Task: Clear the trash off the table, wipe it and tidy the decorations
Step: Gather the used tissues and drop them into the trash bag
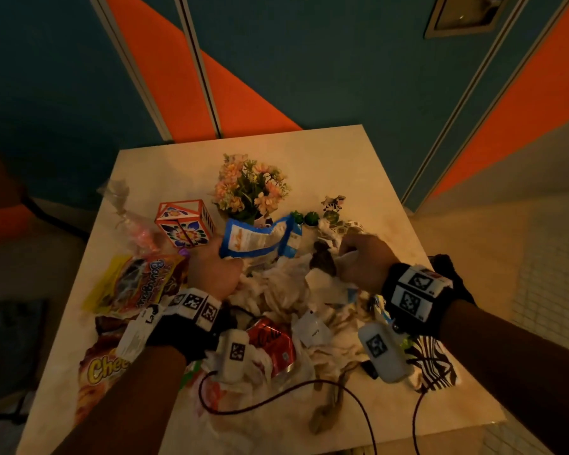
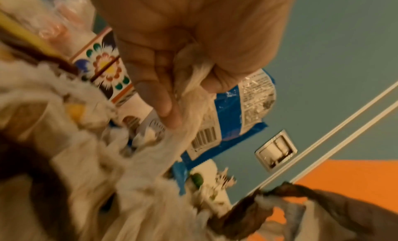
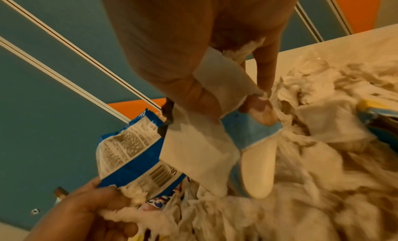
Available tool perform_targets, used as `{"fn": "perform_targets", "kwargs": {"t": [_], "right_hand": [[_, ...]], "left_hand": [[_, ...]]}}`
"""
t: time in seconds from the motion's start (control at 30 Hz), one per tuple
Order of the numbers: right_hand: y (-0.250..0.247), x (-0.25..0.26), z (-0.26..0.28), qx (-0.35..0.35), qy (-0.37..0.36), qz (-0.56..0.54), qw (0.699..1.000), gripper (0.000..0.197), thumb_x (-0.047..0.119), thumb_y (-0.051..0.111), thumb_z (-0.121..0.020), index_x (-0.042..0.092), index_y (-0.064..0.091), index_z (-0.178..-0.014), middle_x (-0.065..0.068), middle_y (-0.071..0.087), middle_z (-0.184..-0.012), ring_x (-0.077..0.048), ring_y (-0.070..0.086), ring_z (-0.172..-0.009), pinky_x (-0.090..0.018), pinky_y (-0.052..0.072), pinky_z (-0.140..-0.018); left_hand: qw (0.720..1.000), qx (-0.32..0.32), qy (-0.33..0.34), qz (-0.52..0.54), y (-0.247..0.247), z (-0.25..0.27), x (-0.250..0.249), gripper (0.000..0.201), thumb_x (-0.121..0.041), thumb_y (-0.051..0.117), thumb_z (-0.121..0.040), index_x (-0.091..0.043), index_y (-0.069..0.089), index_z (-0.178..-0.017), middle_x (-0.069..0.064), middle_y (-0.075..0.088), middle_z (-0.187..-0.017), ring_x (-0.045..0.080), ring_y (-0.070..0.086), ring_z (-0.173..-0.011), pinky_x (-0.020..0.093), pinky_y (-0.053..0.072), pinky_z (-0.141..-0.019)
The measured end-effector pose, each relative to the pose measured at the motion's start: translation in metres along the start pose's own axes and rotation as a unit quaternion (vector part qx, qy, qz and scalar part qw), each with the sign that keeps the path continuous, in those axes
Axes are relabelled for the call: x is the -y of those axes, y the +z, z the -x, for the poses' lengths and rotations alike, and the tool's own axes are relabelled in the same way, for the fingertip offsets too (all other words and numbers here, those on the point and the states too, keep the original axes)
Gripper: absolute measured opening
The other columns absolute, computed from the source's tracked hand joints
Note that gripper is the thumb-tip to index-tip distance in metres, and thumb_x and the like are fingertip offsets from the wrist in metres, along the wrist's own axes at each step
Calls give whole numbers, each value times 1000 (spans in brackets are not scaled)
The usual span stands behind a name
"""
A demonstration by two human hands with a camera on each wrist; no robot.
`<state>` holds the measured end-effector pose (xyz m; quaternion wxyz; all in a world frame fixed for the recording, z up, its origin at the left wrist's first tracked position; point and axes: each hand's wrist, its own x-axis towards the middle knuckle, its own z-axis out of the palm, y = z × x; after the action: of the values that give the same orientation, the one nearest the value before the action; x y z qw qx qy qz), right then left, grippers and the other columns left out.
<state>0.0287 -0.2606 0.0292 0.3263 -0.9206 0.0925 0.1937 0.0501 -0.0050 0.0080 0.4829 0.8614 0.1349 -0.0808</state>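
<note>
Teal and orange wall panels back a pale square table [image 1: 326, 152] whose lower half is heaped with crumpled white tissues [image 1: 276, 290], snack wrappers and a crushed red can [image 1: 273, 346]. Left hand [image 1: 214, 274] is clamped on a wad of tissue together with a torn blue-and-white plastic packet [image 1: 260, 238]; right hand [image 1: 365, 261], at centre right, pinches more white paper. To gather well, I'd bunch loose tissue inward and lift clear of the pink flower pot [image 1: 250, 188] and floral paper box [image 1: 184, 224] at upper centre. What the box holds is hidden; no bin shows.
</note>
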Motion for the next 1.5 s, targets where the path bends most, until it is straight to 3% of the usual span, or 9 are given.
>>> {"fn": "perform_targets", "kwargs": {"t": [0.1, 0.23, 0.63, 0.83, 1.07, 1.2, 1.3, 1.43, 1.5], "right_hand": [[-9, 10, 3, -18, -29, -2, 999, 24, 6, 67, -73, 21, 49, -70, -4, 52, -90, -21, 46, -83, -25, 33, -60], [-18, 20, 11, -19, -62, 1, 998, 36, 3, 69, -70, 26, 42, -62, -3, 51, -89, -21, 46, -83, -24, 32, -53], [-52, 8, 28, -55, -110, -94, 988, 39, -9, 66, -67, 24, 45, -66, -1, 48, -73, -16, 47, -58, -17, 37, -40], [-96, -28, 32, -91, -143, -143, 975, 33, -2, 72, -58, 20, 49, -69, -8, 51, -69, -22, 49, -60, -34, 45, -55], [-169, -132, 26, -134, -127, -249, 951, 40, -19, 69, -66, 16, 49, -69, 1, 51, -56, -13, 51, -44, -25, 46, -42], [-195, -208, 2, -91, -102, -345, 929, 29, -7, 67, -59, 8, 45, -70, 11, 56, -51, -7, 51, -43, -21, 44, -40], [-197, -270, -18, -66, -43, -349, 934, 29, -11, 68, -62, 8, 46, -66, 2, 54, -54, -12, 51, -44, -27, 44, -44], [-177, -347, -54, -27, 61, -340, 938, 30, -16, 61, -70, 11, 51, -60, -10, 45, -64, -23, 44, -57, -33, 37, -58], [-160, -377, -72, -9, 117, -287, 951, 30, -13, 59, -74, 14, 49, -64, -11, 48, -66, -24, 45, -62, -35, 39, -62]], "left_hand": [[999, -30, -3, 42, -20, 1, -4, 39, 0, 58, -81, -30, 60, -106, -4, 67, -92, 17, 66, -67, 26, 57, -51], [992, -58, -37, 107, -37, -3, 0, 39, 3, 55, -78, -23, 62, -105, 10, 70, -84, 34, 67, -55, 38, 55, -51], [983, -25, -47, 178, -20, 2, -23, 39, 1, 57, -74, -28, 65, -99, 21, 67, -75, 28, 54, -48, 30, 42, -45], [970, -55, -86, 220, 0, 5, -24, 37, 3, 58, -77, -19, 64, -106, 19, 68, -86, 24, 55, -50, 25, 40, -43], [943, -48, -45, 327, 39, 31, -78, 31, 8, 44, -85, -20, 56, -87, 4, 56, -56, 9, 48, -36, 16, 36, -38], [949, -22, -29, 312, 87, 43, -120, 37, 4, 41, -89, -12, 54, -119, 7, 54, -80, 9, 55, -48, 17, 46, -40], [951, 15, -16, 309, 146, 48, -143, 36, 7, 39, -88, -19, 60, -104, 16, 54, -76, 13, 49, -42, 18, 36, -38], [956, 38, -69, 282, 225, 54, -157, 28, 1, 44, -87, 4, 53, -114, 1, 53, -53, 11, 49, -40, 19, 37, -38], [958, 35, -74, 274, 255, 62, -163, 25, 3, 46, -87, -13, 61, -99, 3, 53, -57, 13, 47, -43, 21, 38, -40]]}}
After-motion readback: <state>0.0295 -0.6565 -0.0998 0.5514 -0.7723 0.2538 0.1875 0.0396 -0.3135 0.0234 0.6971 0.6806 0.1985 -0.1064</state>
